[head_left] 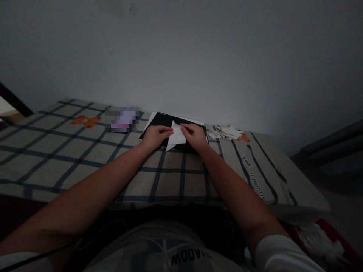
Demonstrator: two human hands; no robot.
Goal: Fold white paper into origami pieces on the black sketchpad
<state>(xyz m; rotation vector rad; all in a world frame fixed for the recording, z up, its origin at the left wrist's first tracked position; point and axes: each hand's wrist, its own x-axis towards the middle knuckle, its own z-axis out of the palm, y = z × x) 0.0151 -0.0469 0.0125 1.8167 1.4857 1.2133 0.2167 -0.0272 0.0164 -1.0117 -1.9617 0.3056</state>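
A white sheet of folded paper (176,136) lies on a black board (159,121) at the far side of a checked bedspread (85,151). My left hand (155,135) pinches the paper's left edge with fingers closed. My right hand (195,135) pinches its upper right edge the same way. Both forearms reach straight forward from my lap. The paper shows pointed corners at the top and bottom left.
A pile of small paper pieces (225,132) lies right of the board. A blurred pinkish object (123,119) sits to its left. A grey wall rises right behind the bed. The bedspread's front edge drops off near my knees.
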